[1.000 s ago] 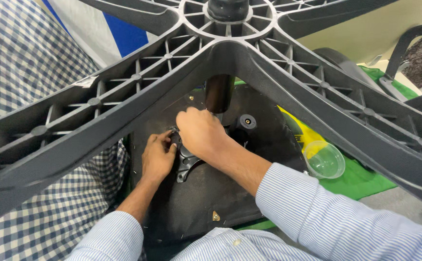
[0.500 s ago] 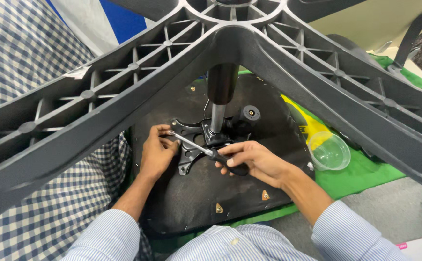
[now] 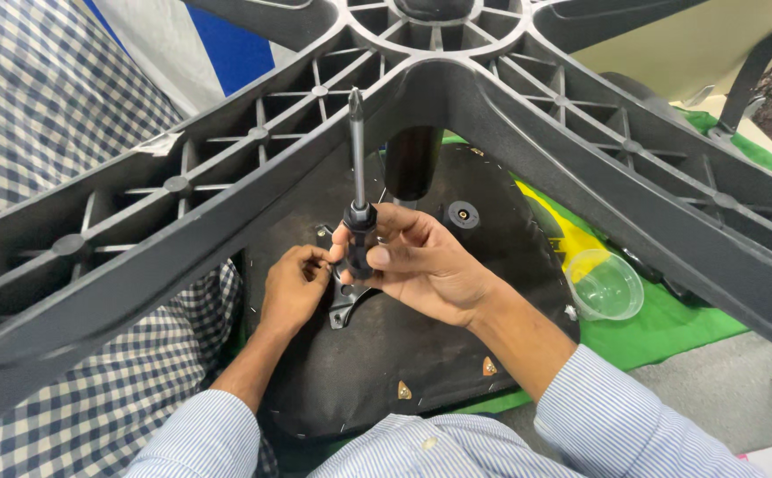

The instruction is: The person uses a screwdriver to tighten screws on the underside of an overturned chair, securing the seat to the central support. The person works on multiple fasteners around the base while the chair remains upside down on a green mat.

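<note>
Two ribbed chair-base spokes (image 3: pixel 182 230) cross above the hands, screwdriver (image 3: pixel 357 177) between them.

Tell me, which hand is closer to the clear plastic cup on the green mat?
Right. The right hand, holding the screwdriver, is over the black seat underside, nearer the clear cup. The left hand is farther away, at the metal bracket.

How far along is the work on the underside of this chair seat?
Done: the metal bracket already lies on the black seat underside, with the five-arm base on its column. In hand: the right hand holds a screwdriver tip-up, off the bracket; the left hand pinches something small at the bracket's edge. Left: whether any screws are in, I cannot tell.
</note>
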